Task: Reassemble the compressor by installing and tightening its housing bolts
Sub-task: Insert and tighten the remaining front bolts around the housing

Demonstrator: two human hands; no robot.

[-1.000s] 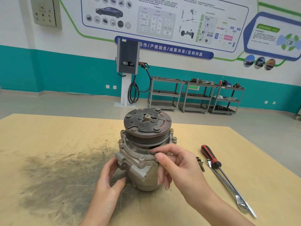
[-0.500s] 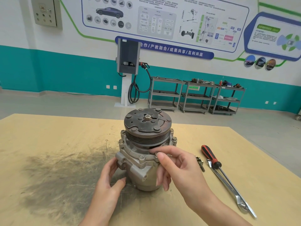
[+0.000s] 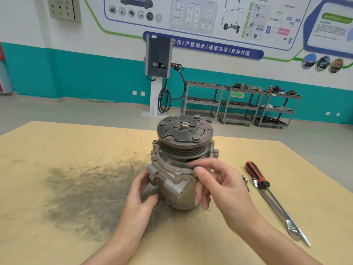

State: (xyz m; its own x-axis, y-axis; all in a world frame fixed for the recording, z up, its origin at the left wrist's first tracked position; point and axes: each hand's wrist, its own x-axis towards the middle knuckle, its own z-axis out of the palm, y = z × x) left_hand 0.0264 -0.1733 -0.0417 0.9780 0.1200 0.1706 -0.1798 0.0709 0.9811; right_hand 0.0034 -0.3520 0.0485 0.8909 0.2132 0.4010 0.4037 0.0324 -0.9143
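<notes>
The compressor (image 3: pixel 179 194) stands upright on the wooden table (image 3: pixel 57 146), its rusty pulley and clutch plate (image 3: pixel 184 131) on top. Several housing bolts (image 3: pixel 177 172) stick up around the grey flange. My left hand (image 3: pixel 140 197) holds the lower left side of the housing, thumb and fingers against it. My right hand (image 3: pixel 215 182) is at the front right of the flange, its thumb and forefinger pinching a bolt head there; the bolt itself is mostly hidden by the fingertips.
A red-and-black handled screwdriver (image 3: pixel 257 176) and a long wrench (image 3: pixel 280 213) lie on the table to the right of the compressor. A small metal piece (image 3: pixel 245 181) lies beside them. A dark grease stain (image 3: pixel 91 192) covers the table to the left.
My right thumb and forefinger have shifted slightly on the flange bolt, as in a turning motion. The left hand and the compressor have stayed put.
</notes>
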